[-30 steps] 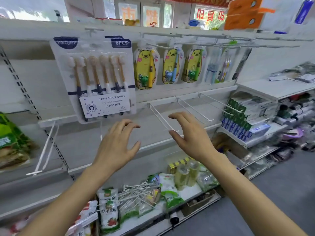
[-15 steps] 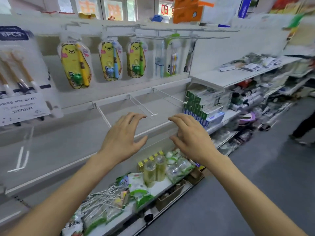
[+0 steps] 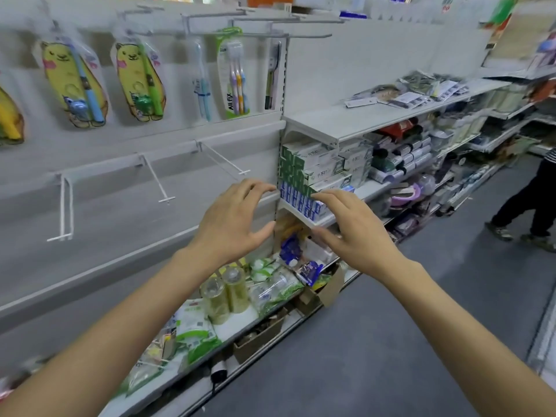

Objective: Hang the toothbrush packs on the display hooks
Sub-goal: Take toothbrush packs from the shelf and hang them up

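Several toothbrush packs hang from the top row of hooks: two yellow bear-shaped packs (image 3: 75,85) (image 3: 140,82), a blue brush pack (image 3: 202,82), a green-topped pack of three brushes (image 3: 234,76) and a dark brush pack (image 3: 272,76). Below them, three white display hooks (image 3: 156,183) (image 3: 224,159) (image 3: 64,206) stick out bare. My left hand (image 3: 233,219) and my right hand (image 3: 353,230) hover side by side in front of the shelving, fingers loosely curved, holding nothing.
Stacked toothpaste boxes (image 3: 313,170) fill the shelf right of my hands. The bottom shelf (image 3: 228,329) holds tape rolls, green packets and a cardboard box. A person's legs (image 3: 529,203) stand in the aisle at right, on grey floor.
The view has swung right along the shelving; the large eight-brush pack has left the frame. Both hands keep their hovering pose and hold nothing.
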A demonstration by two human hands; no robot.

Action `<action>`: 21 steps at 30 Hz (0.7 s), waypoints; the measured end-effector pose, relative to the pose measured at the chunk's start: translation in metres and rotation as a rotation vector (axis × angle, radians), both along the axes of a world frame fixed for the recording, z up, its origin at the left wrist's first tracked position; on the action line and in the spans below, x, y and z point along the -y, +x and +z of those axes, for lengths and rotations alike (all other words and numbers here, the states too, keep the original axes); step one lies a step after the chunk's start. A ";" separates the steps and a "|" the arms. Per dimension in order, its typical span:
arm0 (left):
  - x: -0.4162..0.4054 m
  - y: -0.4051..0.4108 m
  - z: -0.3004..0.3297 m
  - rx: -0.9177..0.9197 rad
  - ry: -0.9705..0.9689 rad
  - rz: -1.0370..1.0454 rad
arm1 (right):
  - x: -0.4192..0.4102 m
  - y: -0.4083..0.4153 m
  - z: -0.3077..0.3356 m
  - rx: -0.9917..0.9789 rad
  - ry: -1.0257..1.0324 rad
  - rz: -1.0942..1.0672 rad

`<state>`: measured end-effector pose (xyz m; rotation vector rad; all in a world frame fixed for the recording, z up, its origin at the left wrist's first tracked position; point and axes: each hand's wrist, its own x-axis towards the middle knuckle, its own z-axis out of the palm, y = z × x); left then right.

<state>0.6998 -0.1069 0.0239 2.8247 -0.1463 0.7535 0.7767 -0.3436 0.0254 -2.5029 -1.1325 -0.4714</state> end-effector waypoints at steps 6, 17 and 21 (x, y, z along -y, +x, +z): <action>0.044 0.062 -0.004 -0.037 -0.008 -0.042 | 0.042 0.050 -0.014 -0.036 0.006 -0.050; 0.098 0.222 -0.030 -0.044 -0.037 -0.111 | 0.086 0.181 -0.039 -0.073 0.086 -0.103; 0.105 0.289 -0.033 -0.040 -0.074 -0.093 | 0.099 0.249 -0.039 -0.099 0.069 -0.126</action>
